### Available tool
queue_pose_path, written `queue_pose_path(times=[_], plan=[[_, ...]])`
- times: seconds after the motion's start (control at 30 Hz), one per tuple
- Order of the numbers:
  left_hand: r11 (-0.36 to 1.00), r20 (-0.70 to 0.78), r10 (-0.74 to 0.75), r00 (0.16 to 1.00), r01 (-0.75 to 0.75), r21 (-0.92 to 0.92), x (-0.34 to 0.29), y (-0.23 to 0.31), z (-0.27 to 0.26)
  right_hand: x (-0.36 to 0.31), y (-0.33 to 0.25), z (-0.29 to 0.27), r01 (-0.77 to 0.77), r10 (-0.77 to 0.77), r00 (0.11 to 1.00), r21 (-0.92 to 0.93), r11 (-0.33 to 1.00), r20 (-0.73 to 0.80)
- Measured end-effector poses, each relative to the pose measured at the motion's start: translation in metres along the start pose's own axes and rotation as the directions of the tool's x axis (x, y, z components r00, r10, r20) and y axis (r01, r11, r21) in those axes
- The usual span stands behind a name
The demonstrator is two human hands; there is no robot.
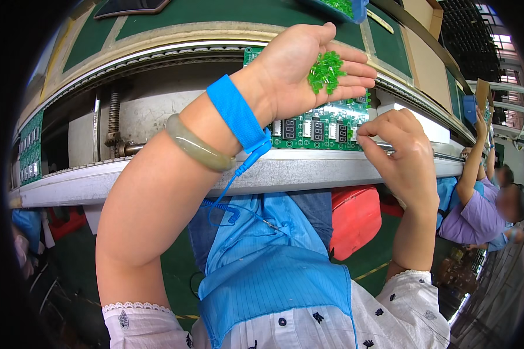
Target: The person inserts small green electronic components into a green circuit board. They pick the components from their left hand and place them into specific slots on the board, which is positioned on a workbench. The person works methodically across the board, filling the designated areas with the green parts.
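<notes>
My left hand [300, 72] is stretched out palm up above the circuit board, fingers flat. On the palm and finger bases lies a loose pile of small bright green parts with thin metal legs [326, 72]. Beneath it, a green circuit board [301, 141] carries dark digit displays [318, 130] and white connectors; my left hand covers part of it. My right hand [399, 148] is closed in a pinch at the board's right end, thumb and forefinger tips together. What lies between those fingertips is too small and hidden to make out.
The board rests in a conveyor with a metal front rail [285, 168]. More circuit boards [30, 148] stand at far left. A blue bin [352, 9] of green parts is at the back. A blue wrist strap [236, 113] has a coiled cord. Another person [477, 215] works at right.
</notes>
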State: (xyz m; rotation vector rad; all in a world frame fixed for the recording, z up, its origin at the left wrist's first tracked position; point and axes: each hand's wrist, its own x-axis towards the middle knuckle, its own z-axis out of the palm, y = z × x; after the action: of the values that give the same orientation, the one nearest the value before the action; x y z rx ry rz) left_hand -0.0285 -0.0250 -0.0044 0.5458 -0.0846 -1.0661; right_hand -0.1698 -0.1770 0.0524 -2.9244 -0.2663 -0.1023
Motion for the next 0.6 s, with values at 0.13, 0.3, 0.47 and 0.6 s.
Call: queue_pose_path(times=[0.13, 0.3, 0.47, 0.6], plan=[[1.0, -0.008, 0.002, 1.0, -0.002, 0.01, -0.001, 0.0, 0.002, -0.001, 0.002, 0.007, 0.081, -0.081, 0.997, -0.033, 0.996, -0.007], [1.0, -0.009, 0.008, 1.0, -0.008, 0.011, 0.0, 0.0, 0.002, 0.0, 0.0, 0.012, 0.086, -0.086, 0.996, -0.066, 0.994, -0.005], [1.0, -0.012, 0.009, 1.0, -0.009, 0.024, 0.0, 0.001, 0.001, 0.0, 0.0, 0.013, 0.069, -0.069, 0.998, -0.066, 0.995, 0.009], [1.0, -0.007, 0.011, 1.0, -0.011, 0.027, -0.001, 0.001, 0.001, 0.0, -0.001, 0.013, 0.078, -0.078, 0.997, -0.07, 0.994, 0.011]])
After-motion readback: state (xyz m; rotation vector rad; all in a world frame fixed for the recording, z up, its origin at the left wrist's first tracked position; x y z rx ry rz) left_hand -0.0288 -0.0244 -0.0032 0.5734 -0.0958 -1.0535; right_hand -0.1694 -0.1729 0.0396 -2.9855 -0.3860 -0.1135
